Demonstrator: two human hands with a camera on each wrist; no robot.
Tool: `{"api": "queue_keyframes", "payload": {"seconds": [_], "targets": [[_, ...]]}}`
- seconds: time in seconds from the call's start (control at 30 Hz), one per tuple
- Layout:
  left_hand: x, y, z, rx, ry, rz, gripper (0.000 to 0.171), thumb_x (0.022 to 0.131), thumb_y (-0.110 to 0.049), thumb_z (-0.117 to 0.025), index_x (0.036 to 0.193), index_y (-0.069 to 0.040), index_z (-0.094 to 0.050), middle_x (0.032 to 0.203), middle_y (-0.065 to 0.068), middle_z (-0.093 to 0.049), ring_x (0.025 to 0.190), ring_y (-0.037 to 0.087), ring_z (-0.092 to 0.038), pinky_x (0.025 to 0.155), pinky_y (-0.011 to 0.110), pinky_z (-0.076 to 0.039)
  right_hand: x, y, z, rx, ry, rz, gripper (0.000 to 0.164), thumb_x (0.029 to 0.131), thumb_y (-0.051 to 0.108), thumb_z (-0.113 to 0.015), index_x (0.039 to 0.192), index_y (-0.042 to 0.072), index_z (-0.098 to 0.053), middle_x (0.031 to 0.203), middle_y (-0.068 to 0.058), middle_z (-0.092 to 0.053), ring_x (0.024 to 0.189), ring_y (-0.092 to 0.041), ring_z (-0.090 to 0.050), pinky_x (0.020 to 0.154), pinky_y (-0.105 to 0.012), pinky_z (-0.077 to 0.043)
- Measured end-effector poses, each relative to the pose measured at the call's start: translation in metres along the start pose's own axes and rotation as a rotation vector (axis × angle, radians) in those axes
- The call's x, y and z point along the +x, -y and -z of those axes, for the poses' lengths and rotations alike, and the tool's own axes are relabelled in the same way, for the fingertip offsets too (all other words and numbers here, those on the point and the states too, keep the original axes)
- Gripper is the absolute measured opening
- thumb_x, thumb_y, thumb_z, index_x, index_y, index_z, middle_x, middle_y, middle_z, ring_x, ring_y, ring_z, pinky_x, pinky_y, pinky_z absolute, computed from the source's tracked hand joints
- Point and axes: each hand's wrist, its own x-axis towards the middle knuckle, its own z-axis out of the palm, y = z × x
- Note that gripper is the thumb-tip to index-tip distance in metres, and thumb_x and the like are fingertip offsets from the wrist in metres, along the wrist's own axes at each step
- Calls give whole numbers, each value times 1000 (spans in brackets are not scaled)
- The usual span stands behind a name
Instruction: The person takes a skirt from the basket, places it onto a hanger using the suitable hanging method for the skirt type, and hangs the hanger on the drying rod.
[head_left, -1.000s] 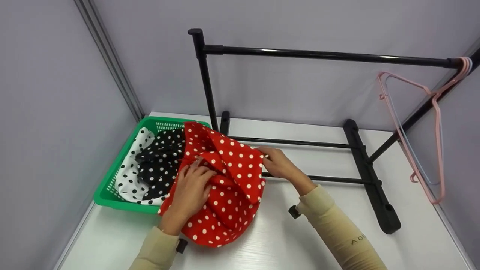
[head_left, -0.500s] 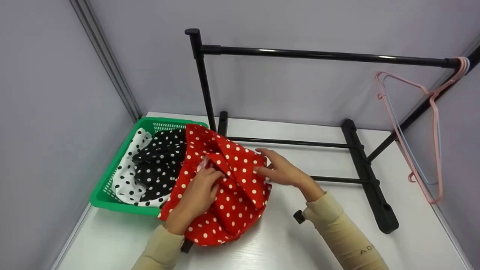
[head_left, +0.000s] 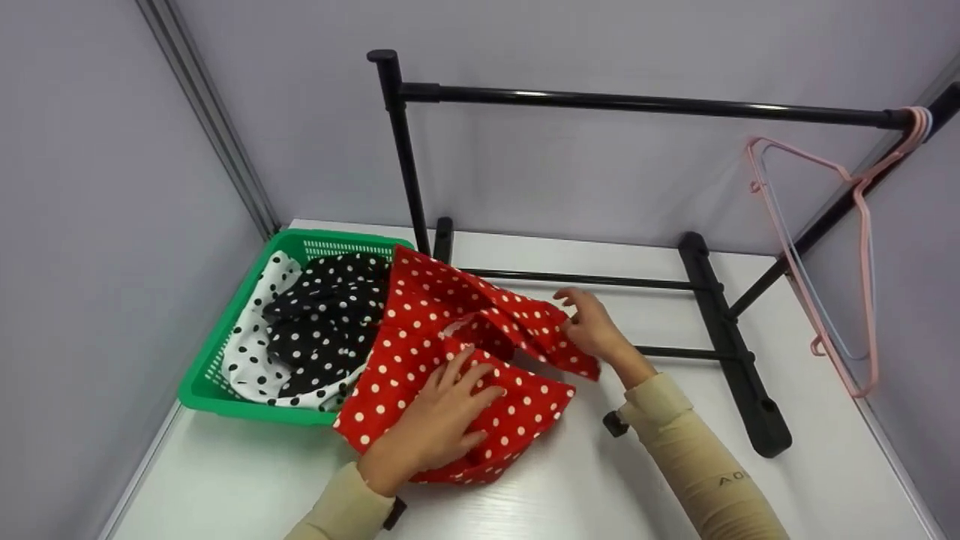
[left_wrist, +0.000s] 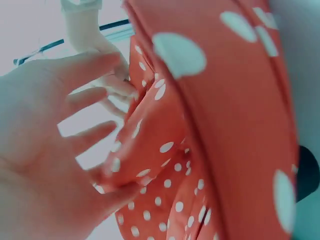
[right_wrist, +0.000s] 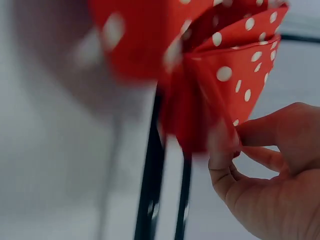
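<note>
A red garment (head_left: pixel 409 356) with white polka dots is spread partly over the green basket's right side and partly over the white table. My left hand (head_left: pixel 442 416) lies on its front part with fingers spread. In the left wrist view that hand's fingers (left_wrist: pixel 92 137) are extended beside the cloth. At the garment's right edge, my right hand (head_left: pixel 596 330) pinches a flap between thumb and fingertips, as the right wrist view shows with the hand (right_wrist: pixel 280 165) at the cloth's corner. An opening gapes between the raised flap and the part under my left hand.
The green basket (head_left: pixel 225 409) at left holds black (head_left: pixel 319 330) and white (head_left: pixel 251 360) polka-dot cloths. A black clothes rack (head_left: pixel 637 101) stands behind, its foot (head_left: pixel 739 352) to the right. Pink hangers (head_left: pixel 866 247) and a pale blue one hang at its right end.
My right hand has shifted right, loosened, then pinched the edge again and drawn the flap right. My left hand has moved right and spread its fingers. The fold has opened out.
</note>
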Motion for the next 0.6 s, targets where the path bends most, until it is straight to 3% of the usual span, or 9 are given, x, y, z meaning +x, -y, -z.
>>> {"api": "queue_keyframes", "payload": {"seconds": [0.1, 0.2, 0.3, 0.4, 0.5, 0.6], "targets": [[-5, 0, -4, 8, 100, 12, 61, 88, -41, -80, 143, -25, -58, 158, 5, -40, 153, 37, -18, 117, 63, -30, 2, -26, 9, -51, 4, -62, 41, 91, -9, -55, 131, -5, -53, 128, -33, -51, 104, -43, -61, 96, -55, -51], [-11, -1, -6, -58, 216, 7, 60, 89, -49, -77, 140, -24, -61, 148, 1, -51, 143, 29, -38, 114, 55, -39, 1, -43, 15, -89, 27, -88, 34, 92, -6, -56, 127, -7, -56, 124, -34, -53, 109, -46, -59, 98, -57, -49], [-17, -4, -7, -137, 334, 6, 62, 86, -59, -76, 135, -23, -64, 130, -4, -60, 121, 17, -55, 103, 43, -49, -1, -49, 20, -126, 50, -79, 29, 94, -3, -58, 122, -8, -60, 120, -33, -58, 107, -45, -61, 98, -57, -49], [-21, -8, -11, -164, 423, 36, 63, 80, -57, -82, 132, -24, -65, 119, -9, -62, 108, 10, -59, 98, 38, -52, -5, -43, 25, -172, 90, -54, 28, 97, 2, -58, 122, -7, -62, 119, -30, -59, 104, -42, -61, 97, -57, -50], [-22, -9, -18, -123, 447, 82, 57, 79, -41, -88, 130, -28, -66, 118, -11, -62, 109, 12, -58, 101, 43, -50, -10, -28, 30, -201, 133, -11, 31, 99, 8, -59, 127, -6, -61, 124, -29, -56, 110, -41, -59, 101, -59, -48], [-19, -8, -25, -73, 404, 94, 40, 85, -24, -85, 122, -29, -72, 112, -11, -64, 102, 13, -58, 99, 44, -51, -15, -13, 35, -200, 192, 50, 39, 101, 19, -62, 132, -4, -58, 130, -27, -54, 119, -42, -56, 105, -60, -45]]}}
